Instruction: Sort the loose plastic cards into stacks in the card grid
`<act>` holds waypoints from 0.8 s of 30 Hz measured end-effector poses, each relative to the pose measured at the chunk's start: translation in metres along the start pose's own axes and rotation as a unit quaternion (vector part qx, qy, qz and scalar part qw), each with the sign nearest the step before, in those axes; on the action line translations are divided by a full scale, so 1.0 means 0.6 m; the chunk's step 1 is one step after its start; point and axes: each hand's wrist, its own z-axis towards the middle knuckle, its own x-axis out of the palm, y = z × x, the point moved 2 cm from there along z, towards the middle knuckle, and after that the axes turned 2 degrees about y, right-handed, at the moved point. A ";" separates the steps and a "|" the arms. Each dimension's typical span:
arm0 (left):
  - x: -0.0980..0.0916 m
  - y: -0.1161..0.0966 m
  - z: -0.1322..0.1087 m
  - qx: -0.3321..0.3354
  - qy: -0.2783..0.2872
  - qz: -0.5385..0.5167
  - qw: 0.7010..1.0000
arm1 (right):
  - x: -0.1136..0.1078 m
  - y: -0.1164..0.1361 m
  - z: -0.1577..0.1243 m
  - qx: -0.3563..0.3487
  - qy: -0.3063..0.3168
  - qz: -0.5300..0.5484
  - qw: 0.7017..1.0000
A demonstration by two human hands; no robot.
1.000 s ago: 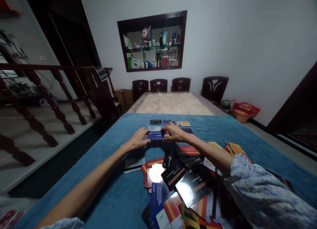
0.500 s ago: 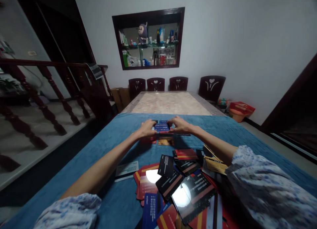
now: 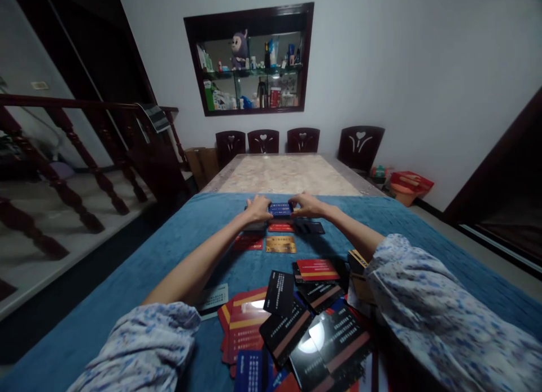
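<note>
Pinching a blue card (image 3: 280, 209) by its two short ends: left hand (image 3: 257, 207) on the left end, right hand (image 3: 308, 204) on the right end. Fingers of both curl onto the card edges, and both arms are stretched far out. The blue card sits low over the far part of the blue cloth (image 3: 139, 256), close to the cloth's far edge. Cannot tell if it lies flat or is lifted a bit.

Just nearer than the hands, more cards lie in rows. First row: a grey card (image 3: 255, 226) under the left hand, a far red card (image 3: 280, 227) in the middle, and a dark card (image 3: 311, 227) below the right hand. Next row nearer: a near red card (image 3: 249, 243) and a gold card (image 3: 280, 244), side by side, not touching.

Nearer again is a loose heap of cards (image 3: 296, 324), black, red and blue, overlapping, some catching glare. A white card (image 3: 213, 297) lies alone left of the heap, beside the left forearm. A brown box (image 3: 358, 261) peeks out next to the right sleeve (image 3: 423, 313).

The cloth covers the near part of the counter (image 3: 288, 174); the far part is bare and marbled. Dark chairs (image 3: 263, 140) stand at the far end, below a wall niche (image 3: 249, 64) with bottles and a plush toy. A wooden railing (image 3: 84, 104) runs off to the left.
</note>
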 end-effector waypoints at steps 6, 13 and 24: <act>0.019 0.007 0.027 -0.005 0.020 0.024 0.999 | 0.004 0.002 0.012 0.037 0.027 -0.036 0.998; 0.033 0.011 0.047 -0.008 0.041 0.038 0.998 | 0.009 0.008 0.023 0.067 0.088 -0.085 0.990; 0.043 0.011 0.058 0.000 0.076 0.065 0.995 | 0.015 0.013 0.037 0.082 0.127 -0.122 0.981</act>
